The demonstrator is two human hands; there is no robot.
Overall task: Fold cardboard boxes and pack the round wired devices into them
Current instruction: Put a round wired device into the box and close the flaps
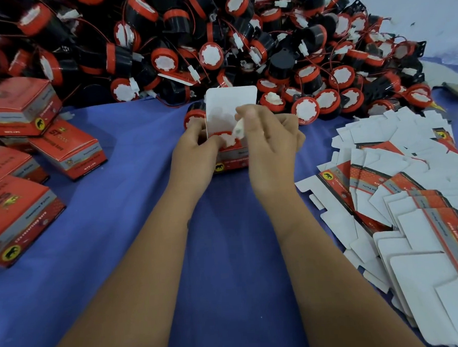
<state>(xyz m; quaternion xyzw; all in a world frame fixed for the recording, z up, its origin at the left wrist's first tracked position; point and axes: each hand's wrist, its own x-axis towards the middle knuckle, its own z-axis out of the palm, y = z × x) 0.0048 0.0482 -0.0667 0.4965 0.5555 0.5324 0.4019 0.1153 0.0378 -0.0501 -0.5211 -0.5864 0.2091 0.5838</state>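
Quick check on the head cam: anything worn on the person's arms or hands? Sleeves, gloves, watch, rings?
Nothing worn that shows. Both forearms are bare from the bottom edge of the frame up to the wrists, with no sleeve or cuff in view. The left hand and right hand have no gloves, and no watch, band or ring is visible. Fingernails look short and plain, though the fingers are slightly blurred.

devices (213,26) behind, boxes (17,111) left, flats (412,215) right

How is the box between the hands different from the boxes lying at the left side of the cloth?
The box between the hands stands open, its white lid flap upright; the boxes at the left are closed. A device shows inside the open box; nothing shows inside the left ones. The left hand holds the open box; nobody touches the left ones. Both have the same red print.
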